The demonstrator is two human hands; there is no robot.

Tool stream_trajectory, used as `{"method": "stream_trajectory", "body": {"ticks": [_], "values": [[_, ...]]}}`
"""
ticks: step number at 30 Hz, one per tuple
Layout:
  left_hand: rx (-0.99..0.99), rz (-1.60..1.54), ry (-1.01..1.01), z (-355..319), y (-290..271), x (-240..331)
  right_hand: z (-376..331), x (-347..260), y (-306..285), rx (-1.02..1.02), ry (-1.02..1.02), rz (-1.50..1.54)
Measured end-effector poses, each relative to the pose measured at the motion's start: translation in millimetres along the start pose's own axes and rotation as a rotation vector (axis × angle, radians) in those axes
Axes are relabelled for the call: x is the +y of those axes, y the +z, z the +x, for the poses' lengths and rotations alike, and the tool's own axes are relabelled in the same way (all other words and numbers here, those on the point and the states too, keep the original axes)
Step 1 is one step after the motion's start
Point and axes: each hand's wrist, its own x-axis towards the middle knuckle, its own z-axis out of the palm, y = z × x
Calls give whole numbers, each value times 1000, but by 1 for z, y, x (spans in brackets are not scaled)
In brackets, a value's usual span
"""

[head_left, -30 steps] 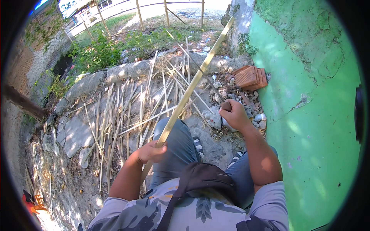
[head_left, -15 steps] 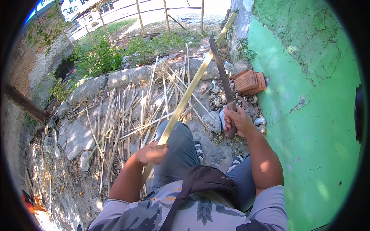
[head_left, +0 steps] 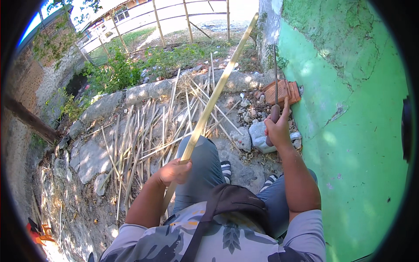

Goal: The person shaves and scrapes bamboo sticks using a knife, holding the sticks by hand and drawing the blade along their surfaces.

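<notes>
My left hand [head_left: 175,171] is closed round the lower part of a long, flat, pale-yellow bamboo strip [head_left: 212,100]. The strip slants up and to the right, far past my knee, and its lower end runs back beside my left thigh. In my right hand [head_left: 279,127] is a machete [head_left: 276,78] with a brown handle. Its dark blade points away from me and is turned nearly edge-on, apart from the strip on the right. One finger of that hand is stretched out along the handle.
Several thin split strips [head_left: 135,148] lie criss-crossed on the stony ground at left. Stacked terracotta tiles [head_left: 283,92] and a pale rock [head_left: 260,137] are near the green wall [head_left: 349,174]. A low stone ledge [head_left: 152,90] crosses ahead, with a pole fence [head_left: 188,22] beyond.
The machete has swung right, away from the strip, and its blade has turned edge-on. My right index finger has straightened. The strip's far end has shifted slightly left.
</notes>
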Motion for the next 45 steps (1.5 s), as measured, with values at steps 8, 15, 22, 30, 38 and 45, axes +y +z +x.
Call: {"method": "stream_trajectory", "body": {"ticks": [8, 15, 22, 30, 38, 45], "values": [[-96, 97, -54, 8, 31, 5, 1, 42, -11, -369, 169, 308], [-162, 294, -124, 29, 66, 1, -27, 29, -3, -445, 258, 374], [-170, 351, -174, 35, 78, 0, -28, 21, -11, -459, 193, 381], [174, 651, 38, 32, 104, -6, -27, 28, -7, -412, 196, 361], [327, 1041, 30, 55, 100, -16, -16, 58, -7, -491, 166, 249], [448, 848, -17, 65, 78, -11, 12, 85, -21, -444, 178, 18]]}}
